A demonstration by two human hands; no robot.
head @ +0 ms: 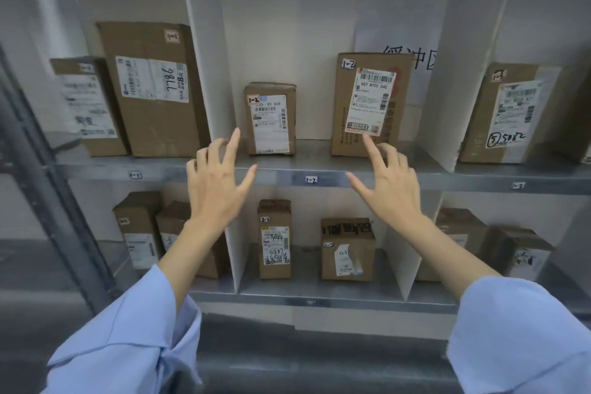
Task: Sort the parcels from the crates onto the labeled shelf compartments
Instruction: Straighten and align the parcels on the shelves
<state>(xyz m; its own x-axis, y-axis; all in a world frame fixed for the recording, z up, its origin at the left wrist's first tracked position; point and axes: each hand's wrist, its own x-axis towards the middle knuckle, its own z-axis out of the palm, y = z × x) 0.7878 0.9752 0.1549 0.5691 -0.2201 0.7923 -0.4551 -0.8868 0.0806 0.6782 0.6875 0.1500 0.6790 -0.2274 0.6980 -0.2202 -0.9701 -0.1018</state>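
Two brown parcels tagged 1-2 stand upright in the upper middle compartment: a small one [270, 120] on the left and a taller one [367, 105] on the right. The shelf edge label 1-2 [311, 180] sits below them. My left hand [217, 182] hovers open in front of the shelf edge, left of the small parcel, holding nothing. My right hand [388, 182] is open too, its index fingertip at the lower edge of the tall parcel's white label.
White dividers [204, 51] [454, 73] separate the compartments. Parcels stand in 1-1 [153, 89], in 1-3 [508, 115], and on the lower shelf, e.g. tagged 2-2 [275, 240] [348, 249]. A grey metal upright [48, 189] runs at the left.
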